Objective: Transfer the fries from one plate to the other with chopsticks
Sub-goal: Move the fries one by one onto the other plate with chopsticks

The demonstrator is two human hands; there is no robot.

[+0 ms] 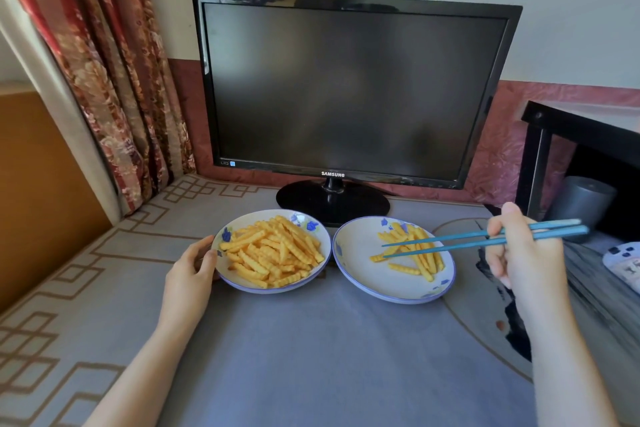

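Counter (pixel 311 340) covered with a grey-blue cloth, brown key-pattern border along its left side; wall behind is pale above, dark red below. Nearest the camera: two bare forearms enter from the bottom edge. Left hand (pixel 188 276) rests on the cloth, fingers curled against the left rim of the left plate (pixel 239 282), thumb touching the rim; it steadies the plate, nothing lifted. Right hand (pixel 523 250) is raised above the counter, closed around a pair of blue chopsticks (pixel 460 241), grip near their thick ends. Chopsticks run left and slightly downward over the right plate (pixel 360 274); tips slightly apart, lower tip at a fry on the left side of the small pile. Cannot tell whether a fry is pinched. Left plate: white, blue floral rim, holds the large heap of crinkle-cut fries (pixel 273 251). Right plate: same pattern, holds the small pile of fries (pixel 414 251), mostly in its far-right half, near-left part bare. The plates sit side by side, rims almost touching. Behind the plates: black monitor (pixel 353 90), screen dark, its round base just behind both plates. Far left: red floral curtain (pixel 114 80). Far right: black side table (pixel 581 128) with a grey cylinder (pixel 585 201) below it.
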